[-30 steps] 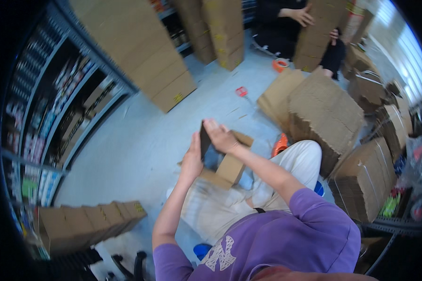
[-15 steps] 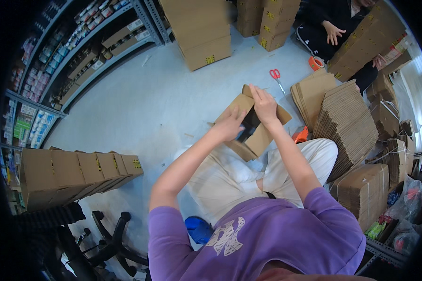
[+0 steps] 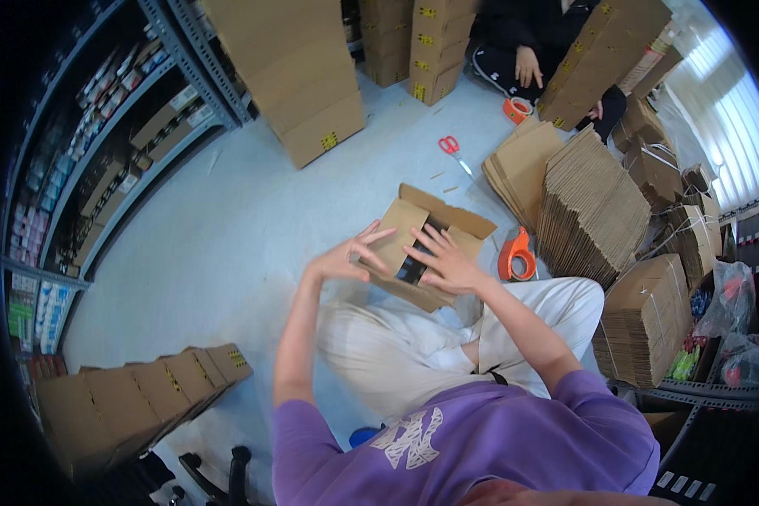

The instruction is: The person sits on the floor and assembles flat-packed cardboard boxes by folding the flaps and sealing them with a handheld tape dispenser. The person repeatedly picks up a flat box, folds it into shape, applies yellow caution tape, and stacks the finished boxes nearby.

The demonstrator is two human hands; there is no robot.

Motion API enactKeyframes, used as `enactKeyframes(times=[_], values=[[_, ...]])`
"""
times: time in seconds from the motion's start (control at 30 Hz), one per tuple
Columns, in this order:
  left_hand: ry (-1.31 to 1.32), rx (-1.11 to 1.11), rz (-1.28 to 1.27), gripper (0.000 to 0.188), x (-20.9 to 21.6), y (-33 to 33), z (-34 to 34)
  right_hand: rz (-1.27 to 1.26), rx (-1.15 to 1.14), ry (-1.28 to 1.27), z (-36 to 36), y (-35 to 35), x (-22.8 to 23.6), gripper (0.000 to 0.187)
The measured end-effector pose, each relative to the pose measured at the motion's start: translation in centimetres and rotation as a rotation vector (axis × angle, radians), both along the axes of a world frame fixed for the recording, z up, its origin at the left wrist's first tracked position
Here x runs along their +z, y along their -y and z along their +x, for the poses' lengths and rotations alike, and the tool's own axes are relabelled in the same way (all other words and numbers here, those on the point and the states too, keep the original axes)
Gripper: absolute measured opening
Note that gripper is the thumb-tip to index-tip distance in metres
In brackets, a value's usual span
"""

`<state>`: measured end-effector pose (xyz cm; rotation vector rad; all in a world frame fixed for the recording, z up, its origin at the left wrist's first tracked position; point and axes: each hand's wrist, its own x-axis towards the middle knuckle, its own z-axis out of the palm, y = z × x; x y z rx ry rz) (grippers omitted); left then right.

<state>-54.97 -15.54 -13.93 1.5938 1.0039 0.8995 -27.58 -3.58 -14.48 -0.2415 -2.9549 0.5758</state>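
- The small open carton of plain brown cardboard (image 3: 434,285) is sitting mid-frame, just in front of the crossed legs in off-white trousers (image 3: 388,341).
- Change over the last half second: the right hand (image 3: 454,268), which was at the carton's far edge, is now spreading across the opening; the left hand (image 3: 350,257), which was pressing on the left side, is now hovering by it.
- The short left flap of brown cardboard (image 3: 403,226) is now lying inward, narrowing the opening; the long far flap of brown cardboard (image 3: 447,207) is standing outward.
- Meaning, as judged: the closing is seemingly partway along, with short flaps going in and long ones not yet down.
- Dark contents (image 3: 410,270) are showing through the gap; their kind is staying unclear.
- Right hand: opening wide, fingers fanned, apparently resting on the carton top, gripping nothing.
- Left hand: opening loosely, fingers parted, thumb away, holding nothing; whether the fingertips are touching the left flap, cannot tell.
- Right of the carton, an orange plastic tape dispenser (image 3: 517,255) is lying near the knee; above centre, red-handled metal scissors (image 3: 452,149) are lying on the pale floor (image 3: 253,211).
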Motion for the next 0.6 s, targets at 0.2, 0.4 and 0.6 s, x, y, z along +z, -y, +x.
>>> enactKeyframes(times=[0.2,0.4,0.6], values=[[0.4,0.824,0.038,0.06,-4.1,0.5,6.3,-0.28,-0.01,-0.13,0.2,-0.3,-0.5,0.052],[0.162,1.01,0.207,0.06,-4.9,-0.6,4.9,-0.717,-0.037,-0.329,-0.5,-0.7,-0.4,0.045],[-0.627,1.227,0.333,0.052,-3.0,-3.9,8.7,-1.189,-0.186,-0.755,0.6,-1.8,-2.7,0.033]])
